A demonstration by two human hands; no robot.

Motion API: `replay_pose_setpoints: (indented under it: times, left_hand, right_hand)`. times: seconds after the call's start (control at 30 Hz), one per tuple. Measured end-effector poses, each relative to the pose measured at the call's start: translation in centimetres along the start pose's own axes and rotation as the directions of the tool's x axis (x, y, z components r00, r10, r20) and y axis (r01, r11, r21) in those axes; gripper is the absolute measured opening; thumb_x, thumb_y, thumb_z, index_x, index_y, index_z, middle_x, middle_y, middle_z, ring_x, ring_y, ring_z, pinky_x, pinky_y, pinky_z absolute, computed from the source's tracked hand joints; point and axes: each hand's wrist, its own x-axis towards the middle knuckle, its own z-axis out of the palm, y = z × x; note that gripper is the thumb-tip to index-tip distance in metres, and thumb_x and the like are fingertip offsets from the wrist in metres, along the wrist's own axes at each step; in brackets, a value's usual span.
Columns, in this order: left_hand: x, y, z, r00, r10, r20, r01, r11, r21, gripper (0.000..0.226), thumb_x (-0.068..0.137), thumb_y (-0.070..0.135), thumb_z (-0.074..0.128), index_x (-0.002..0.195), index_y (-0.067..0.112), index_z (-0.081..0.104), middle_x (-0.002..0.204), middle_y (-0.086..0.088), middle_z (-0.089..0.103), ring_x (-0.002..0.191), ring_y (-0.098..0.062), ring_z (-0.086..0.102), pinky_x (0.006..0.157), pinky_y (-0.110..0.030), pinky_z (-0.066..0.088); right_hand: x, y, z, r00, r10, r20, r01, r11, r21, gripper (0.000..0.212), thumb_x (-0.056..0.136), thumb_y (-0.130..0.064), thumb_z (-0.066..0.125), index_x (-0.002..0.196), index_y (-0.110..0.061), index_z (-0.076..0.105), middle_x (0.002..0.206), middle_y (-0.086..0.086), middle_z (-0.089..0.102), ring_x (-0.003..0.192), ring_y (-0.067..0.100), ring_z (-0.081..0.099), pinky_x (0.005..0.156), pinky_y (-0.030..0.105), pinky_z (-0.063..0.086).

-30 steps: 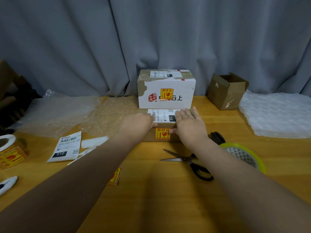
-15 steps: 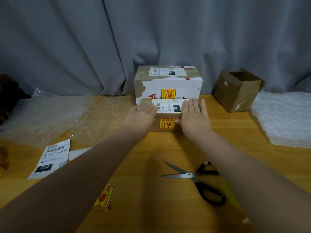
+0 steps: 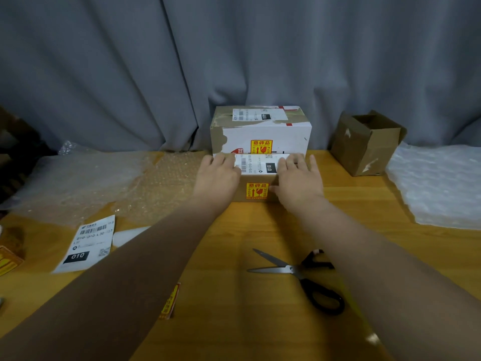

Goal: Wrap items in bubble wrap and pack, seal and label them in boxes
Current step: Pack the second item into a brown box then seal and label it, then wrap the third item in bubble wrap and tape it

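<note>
Pressing flat-fingered, left hand [image 3: 217, 175] and right hand [image 3: 299, 178] cover the rectangular cardboard box [image 3: 240, 192] beside its smooth white label [image 3: 260, 165].

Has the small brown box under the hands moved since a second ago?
Yes. The small brown box has slid away from the person toward the white box, now hiding the foot of its front; the gap to the scissors is wider.

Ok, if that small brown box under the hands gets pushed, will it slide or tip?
Probably slides: the small brown box is low, flat on the smooth wooden table. Likely stiff: left hand and right hand rest on its top without visible sag. The fragile sticker suggests breakable contents; push gently.
</note>
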Motion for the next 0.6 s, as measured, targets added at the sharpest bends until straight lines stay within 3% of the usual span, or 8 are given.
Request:
replay_pose_setpoints:
  times: [0.13,0.3,0.4,0.47,0.53,0.6]
  left_hand:
    - [0.3,-0.7,-1.2,0.987,-0.064,0.147,0.097,0.969,-0.227,0.044,0.092,0.044,0.051,0.128,0.02,0.053,0.13,-0.003,0.047,0.12,-0.022,0.039,0.1,-0.037,0.032]
    - [-3.4,-2.3,-2.0,0.979,-0.158,0.127,0.198,0.879,-0.433,0.051,0.091,0.042,0.054,0.136,0.02,0.045,0.134,-0.003,0.042,0.122,-0.02,0.04,0.103,-0.035,0.037]
    - [-6.5,-3.7,-1.3,0.895,-0.262,0.361,0.38,0.872,-0.308,0.069,0.089,0.046,0.057,0.144,0.014,0.031,0.146,-0.009,0.033,0.126,-0.027,0.043,0.099,-0.038,0.041]
    - [-7.9,-4.7,-0.3,0.806,-0.307,0.506,0.438,0.885,-0.159,0.075,0.085,0.053,0.059,0.141,0.011,0.033,0.141,-0.011,0.041,0.121,-0.029,0.048,0.092,-0.037,0.044]
    - [-8.6,-5.4,0.8,0.789,-0.288,0.543,0.416,0.9,-0.128,0.057,0.086,0.051,0.058,0.126,0.012,0.049,0.121,-0.009,0.056,0.106,-0.026,0.057,0.08,-0.034,0.046]
    - [-8.9,-5.9,1.7,0.815,-0.262,0.517,0.381,0.914,-0.138,0.032,0.092,0.039,0.054,0.11,0.014,0.059,0.105,-0.007,0.06,0.092,-0.023,0.059,0.071,-0.031,0.046]
  right_hand:
    - [-1.6,2.3,-1.6,0.997,-0.071,-0.006,0.071,0.978,0.198,0.06,0.096,-0.045,0.045,0.148,-0.021,0.025,0.158,0.006,0.021,0.148,0.028,0.003,0.115,0.052,-0.01]
    - [-4.9,2.6,-2.4,0.985,-0.084,-0.148,0.136,0.914,0.381,0.04,0.097,-0.035,0.046,0.135,-0.022,0.049,0.145,0.001,0.046,0.141,0.02,0.027,0.119,0.041,0.006]
    - [-6.1,0.9,-2.5,0.977,-0.109,-0.185,0.189,0.846,0.498,0.029,0.096,-0.033,0.049,0.12,-0.022,0.062,0.125,0.001,0.06,0.123,0.02,0.044,0.108,0.037,0.032]
    - [-6.6,-0.9,-2.6,0.977,-0.14,-0.16,0.206,0.807,0.553,0.028,0.097,-0.031,0.049,0.118,-0.02,0.064,0.12,0.0,0.063,0.118,0.02,0.049,0.102,0.037,0.04]
    - [-6.9,-2.7,-2.6,0.98,-0.166,-0.113,0.201,0.782,0.591,0.027,0.097,-0.028,0.049,0.117,-0.018,0.065,0.12,0.0,0.064,0.117,0.02,0.051,0.101,0.037,0.041]
    - [-7.0,-4.4,-2.5,0.983,-0.171,-0.073,0.175,0.728,0.663,0.026,0.097,-0.026,0.049,0.116,-0.017,0.065,0.119,0.0,0.065,0.114,0.019,0.054,0.098,0.032,0.043]
